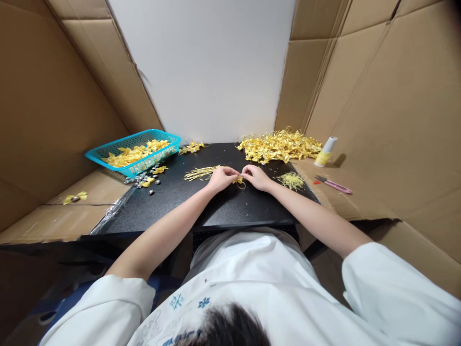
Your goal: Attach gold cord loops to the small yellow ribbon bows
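Observation:
Over the middle of the black tabletop, my left hand (224,179) and my right hand (257,178) meet fingertip to fingertip. Both are closed in a pinch on a small yellow ribbon bow (238,180), which has a thin gold cord looping below it. The fingers partly cover the bow, so its centre is hard to make out. Just left of my left hand, and partly behind it, lies a bundle of gold cords (200,173). A small heap of short yellow thread clippings (291,180) is to the right of my right hand.
A blue basket (99,161) of yellow bows stands at the left, with silver beads (139,179) beside it. Finished-looking bows are piled (281,145) at the back right. A thread cone (326,151) and pink-handled snips (336,186) sit on cardboard at the right. Cardboard walls flank the table.

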A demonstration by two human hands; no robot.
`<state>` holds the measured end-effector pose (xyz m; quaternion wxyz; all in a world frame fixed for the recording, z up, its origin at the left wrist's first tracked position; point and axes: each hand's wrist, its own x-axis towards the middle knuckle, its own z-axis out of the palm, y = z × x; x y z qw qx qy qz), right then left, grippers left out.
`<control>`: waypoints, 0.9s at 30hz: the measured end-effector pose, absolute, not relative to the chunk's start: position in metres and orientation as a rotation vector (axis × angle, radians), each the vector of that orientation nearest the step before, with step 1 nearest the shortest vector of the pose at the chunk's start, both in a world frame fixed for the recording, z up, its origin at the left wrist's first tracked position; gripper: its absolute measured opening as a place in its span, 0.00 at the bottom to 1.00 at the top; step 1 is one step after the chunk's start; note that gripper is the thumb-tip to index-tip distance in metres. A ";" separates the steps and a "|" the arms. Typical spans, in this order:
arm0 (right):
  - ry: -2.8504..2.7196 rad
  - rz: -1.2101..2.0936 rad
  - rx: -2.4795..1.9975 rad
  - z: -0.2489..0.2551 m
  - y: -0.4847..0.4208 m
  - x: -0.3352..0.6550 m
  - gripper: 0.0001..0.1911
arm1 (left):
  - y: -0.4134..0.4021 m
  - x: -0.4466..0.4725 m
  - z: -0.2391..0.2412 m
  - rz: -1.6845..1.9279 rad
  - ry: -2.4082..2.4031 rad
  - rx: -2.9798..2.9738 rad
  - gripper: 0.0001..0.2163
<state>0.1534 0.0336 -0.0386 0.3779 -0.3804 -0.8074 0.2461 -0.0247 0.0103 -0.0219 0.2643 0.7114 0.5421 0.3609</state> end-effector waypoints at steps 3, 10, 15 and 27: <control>-2.065 0.633 -0.986 -0.037 0.032 0.153 0.05 | 0.009 -0.024 -0.020 0.974 1.478 1.936 0.10; -2.081 0.645 -1.002 -0.039 0.034 0.153 0.04 | 0.009 -0.025 -0.020 0.946 1.466 1.970 0.09; -2.091 0.652 -0.984 -0.040 0.035 0.153 0.05 | 0.011 -0.029 -0.020 0.915 1.403 2.020 0.10; -2.083 0.688 -0.988 -0.037 0.032 0.152 0.05 | 0.008 -0.033 -0.011 0.820 1.396 2.204 0.10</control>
